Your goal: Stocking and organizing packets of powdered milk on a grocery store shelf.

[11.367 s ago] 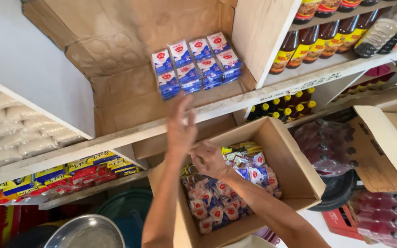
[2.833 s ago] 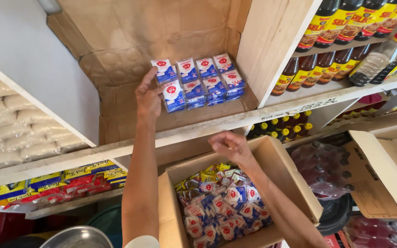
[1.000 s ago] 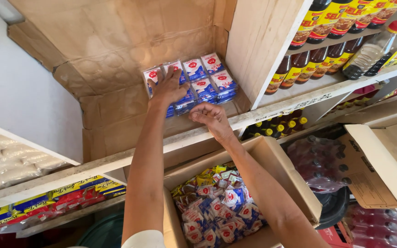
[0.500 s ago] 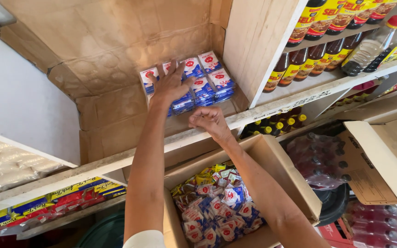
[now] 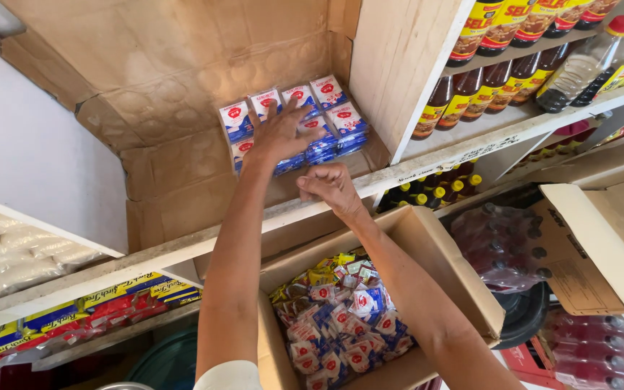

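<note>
Packets (image 5: 294,119) stay pressed by left hand (image 5: 277,135); right hand (image 5: 330,186) seemingly lower.

Left hand (image 5: 277,133) raised, fingers spread; right hand (image 5: 330,188) loosely curled below.

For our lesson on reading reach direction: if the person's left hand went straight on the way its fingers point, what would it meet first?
The left hand already lies on the stacked white-and-blue packets; behind them probably comes the cardboard lining.
</note>
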